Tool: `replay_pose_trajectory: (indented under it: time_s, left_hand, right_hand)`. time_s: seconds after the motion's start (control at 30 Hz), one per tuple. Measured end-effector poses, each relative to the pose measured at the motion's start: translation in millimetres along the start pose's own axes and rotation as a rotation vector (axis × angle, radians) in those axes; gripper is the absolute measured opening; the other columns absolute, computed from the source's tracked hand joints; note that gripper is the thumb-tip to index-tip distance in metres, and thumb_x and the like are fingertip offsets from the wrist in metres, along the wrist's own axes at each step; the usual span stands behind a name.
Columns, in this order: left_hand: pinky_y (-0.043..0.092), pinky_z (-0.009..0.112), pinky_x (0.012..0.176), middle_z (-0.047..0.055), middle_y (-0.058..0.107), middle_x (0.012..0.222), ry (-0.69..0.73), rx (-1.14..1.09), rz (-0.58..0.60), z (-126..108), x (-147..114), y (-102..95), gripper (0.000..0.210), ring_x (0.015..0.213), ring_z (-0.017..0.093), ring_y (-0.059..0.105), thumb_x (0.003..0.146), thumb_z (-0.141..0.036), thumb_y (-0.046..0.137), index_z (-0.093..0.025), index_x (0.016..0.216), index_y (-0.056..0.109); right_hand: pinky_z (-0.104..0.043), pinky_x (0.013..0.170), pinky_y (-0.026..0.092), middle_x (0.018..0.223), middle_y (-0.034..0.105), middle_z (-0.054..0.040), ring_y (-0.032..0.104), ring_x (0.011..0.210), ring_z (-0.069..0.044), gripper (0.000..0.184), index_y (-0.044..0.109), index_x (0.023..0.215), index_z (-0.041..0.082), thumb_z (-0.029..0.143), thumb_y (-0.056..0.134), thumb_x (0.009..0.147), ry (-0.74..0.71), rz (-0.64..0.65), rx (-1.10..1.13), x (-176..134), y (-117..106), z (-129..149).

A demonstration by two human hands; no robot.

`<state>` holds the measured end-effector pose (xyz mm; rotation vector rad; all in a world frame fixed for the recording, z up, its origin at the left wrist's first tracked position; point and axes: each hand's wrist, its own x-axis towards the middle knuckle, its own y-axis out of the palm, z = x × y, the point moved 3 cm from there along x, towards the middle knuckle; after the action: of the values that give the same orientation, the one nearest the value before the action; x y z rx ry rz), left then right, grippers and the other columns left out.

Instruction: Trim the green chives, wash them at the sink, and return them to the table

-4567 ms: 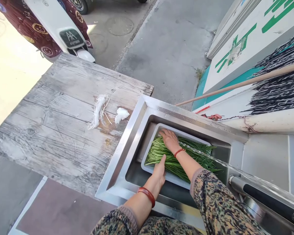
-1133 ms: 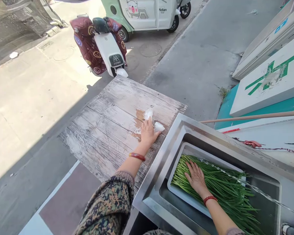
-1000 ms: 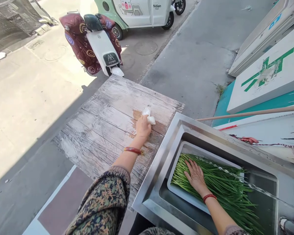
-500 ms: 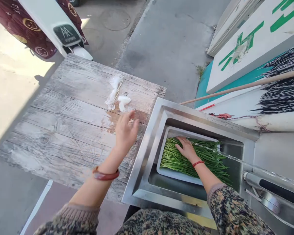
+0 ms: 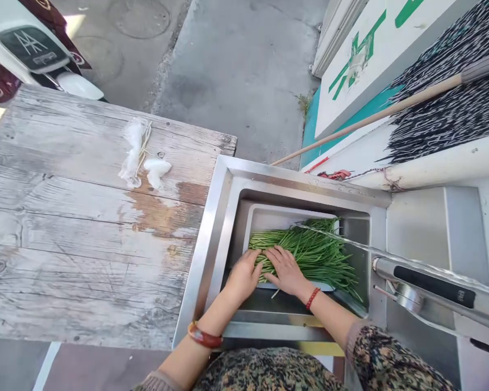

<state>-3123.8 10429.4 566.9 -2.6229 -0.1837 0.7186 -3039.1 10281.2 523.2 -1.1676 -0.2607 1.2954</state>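
A bunch of garlic chives point(image 5: 305, 244) lies in a pale rectangular tray point(image 5: 264, 217) inside the steel sink point(image 5: 218, 239). The leafy ends hang past the tray's right side. My left hand point(image 5: 243, 274) rests at the near left, its fingers over the stem ends and the thumb apart. Beside it, my right hand point(image 5: 287, 270) lies on the stems with fingers stretched and somewhat spread. Both hands touch the chives; what is under the palms is hidden. A stream of water point(image 5: 338, 236) falls across the leaves from the right.
The faucet point(image 5: 427, 285) projects from the sink's right side. At the left stands a weathered wooden table point(image 5: 77, 228) with a crumpled plastic bag point(image 5: 133, 152) and a white lump point(image 5: 157, 171). A long wooden pole point(image 5: 370, 117) slants behind the sink. A white scooter point(image 5: 32, 49) is at far left.
My left hand has come from above the table into the sink and onto the chives. My right hand has moved nearer to me, and the chives have shifted toward the tray's near side.
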Motion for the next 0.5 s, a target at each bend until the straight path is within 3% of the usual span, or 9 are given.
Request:
replay_pose_trajectory:
  time_s: [0.07, 0.13, 0.3, 0.4, 0.5]
  left_hand:
    - [0.05, 0.046, 0.101, 0.019, 0.064, 0.123, -0.047, 0.014, 0.041, -1.1, -3.7, 6.2, 0.039, 0.108, 0.026, 0.065, 0.088, -0.013, 0.048, -0.011, 0.126, 0.059]
    - [0.051, 0.045, 0.1, 0.018, 0.064, 0.124, -0.087, 0.017, 0.086, -2.9, -7.1, 14.6, 0.039, 0.106, 0.026, 0.066, 0.088, -0.015, 0.05, -0.011, 0.126, 0.059]
    - [0.051, 0.042, 0.099, 0.017, 0.065, 0.125, -0.162, -0.014, 0.08, 2.8, -8.4, 19.8, 0.038, 0.102, 0.024, 0.067, 0.089, -0.019, 0.052, -0.013, 0.126, 0.06]
    - [0.052, 0.042, 0.096, 0.017, 0.066, 0.122, -0.195, -0.028, 0.034, 6.4, -5.5, 15.0, 0.038, 0.099, 0.024, 0.068, 0.089, -0.021, 0.051, -0.013, 0.126, 0.06]
    - [0.052, 0.04, 0.096, 0.016, 0.066, 0.123, -0.189, -0.029, 0.054, 2.6, -2.6, 15.2, 0.037, 0.103, 0.025, 0.067, 0.09, -0.022, 0.051, -0.013, 0.124, 0.061]
  right_hand:
    - [-0.047, 0.113, 0.026, 0.145, 0.052, -0.0112, 0.036, 0.138, -0.031, 0.06, 0.045, 0.146, 0.023, 0.054, 0.048, 0.095, 0.037, -0.015, -0.016, 11.0, 5.5, -3.6]
    - [-0.047, 0.107, 0.03, 0.135, 0.06, -0.0126, 0.047, 0.128, -0.031, 0.052, 0.05, 0.14, 0.023, 0.052, 0.041, 0.099, 0.129, -0.035, -0.045, 42.7, 4.1, -14.9]
    - [-0.05, 0.099, 0.035, 0.115, 0.068, -0.0194, 0.058, 0.11, -0.034, 0.053, 0.058, 0.129, 0.013, 0.05, 0.031, 0.102, 0.364, -0.055, -0.102, 122.4, -21.2, -57.8]
    - [-0.051, 0.102, 0.034, 0.128, 0.063, -0.021, 0.054, 0.121, -0.036, 0.057, 0.053, 0.135, 0.011, 0.049, 0.026, 0.103, 0.409, -0.069, -0.085, 129.4, -22.5, -68.0]
    - [-0.05, 0.11, 0.027, 0.153, 0.041, -0.0203, 0.037, 0.139, -0.036, 0.071, 0.032, 0.152, 0.009, 0.058, 0.03, 0.099, 0.314, -0.042, -0.059, 104.4, -6.4, -56.1]
